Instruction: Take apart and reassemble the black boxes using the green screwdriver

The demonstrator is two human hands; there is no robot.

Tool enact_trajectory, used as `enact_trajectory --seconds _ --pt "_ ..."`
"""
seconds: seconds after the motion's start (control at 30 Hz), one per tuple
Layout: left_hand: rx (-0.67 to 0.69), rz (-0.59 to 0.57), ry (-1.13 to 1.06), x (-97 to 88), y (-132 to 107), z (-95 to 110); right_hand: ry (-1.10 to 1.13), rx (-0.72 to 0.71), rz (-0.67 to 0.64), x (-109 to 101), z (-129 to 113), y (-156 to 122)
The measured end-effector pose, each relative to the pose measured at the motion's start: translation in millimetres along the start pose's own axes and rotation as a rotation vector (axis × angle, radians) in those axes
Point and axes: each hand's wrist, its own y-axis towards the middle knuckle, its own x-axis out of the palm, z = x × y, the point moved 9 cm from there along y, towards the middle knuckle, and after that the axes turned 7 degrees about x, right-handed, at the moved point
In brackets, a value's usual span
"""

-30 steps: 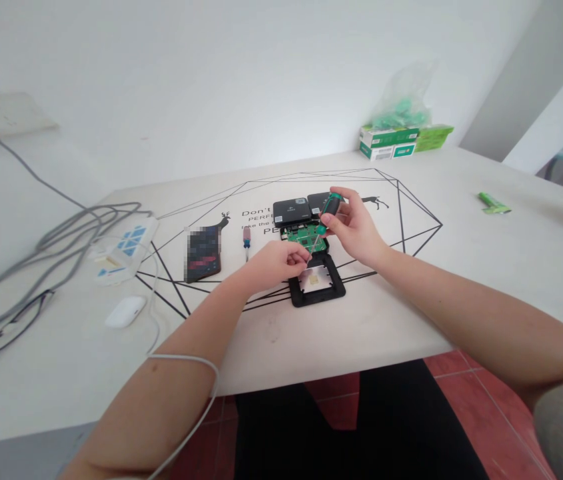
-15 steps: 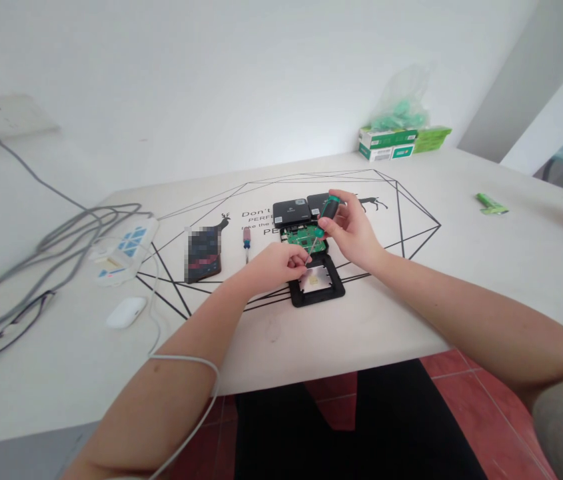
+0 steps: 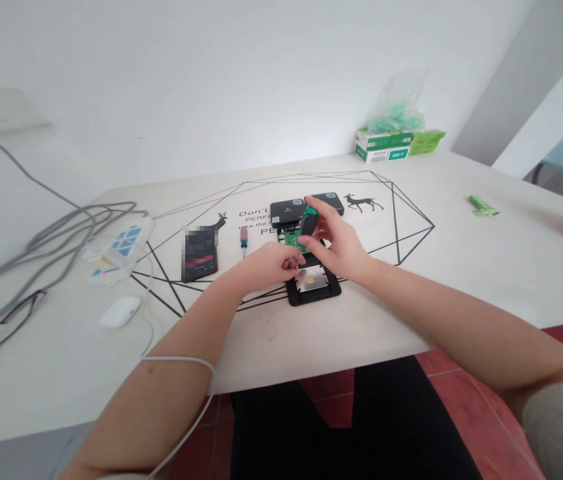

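My right hand is closed around the green-and-black handle of a screwdriver, its thin shaft pointing down and slightly left. My left hand has its fingers curled together at the lower end of the shaft; what they pinch is too small to make out. Behind the fingers, a green circuit board shows in part, the rest hidden by my right hand. Nearer to me lies a black cover with a silvery metal plate in it. Two black boxes sit just beyond the board.
Left of my hands lie a small screwdriver and a phone. Further left are a white earphone case, a power strip, grey cables and glasses. Green-and-white boxes stand at the back. A white cable crosses my left forearm.
My right hand has moved left and slightly down with the screwdriver, uncovering more of the right black box. The screwdriver stands more upright. My left hand stays by the shaft.
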Motion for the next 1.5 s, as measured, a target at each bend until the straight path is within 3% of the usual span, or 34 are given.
enact_trajectory --seconds 0.33,0.73,1.03,1.5 --pt "-0.031 -0.031 -0.135 2.8 -1 -15 -0.153 -0.143 -0.086 14 -21 15" --pt "-0.016 0.032 -0.108 0.0 0 -10 -0.264 -0.297 -0.281 40 -48 25" --pt "0.022 0.026 -0.087 3.8 3 -8 -0.216 -0.274 -0.151 24 -33 16" --pt "-0.031 -0.007 -0.033 1.2 -1 -4 -0.076 -0.19 -0.169 21 -25 3"
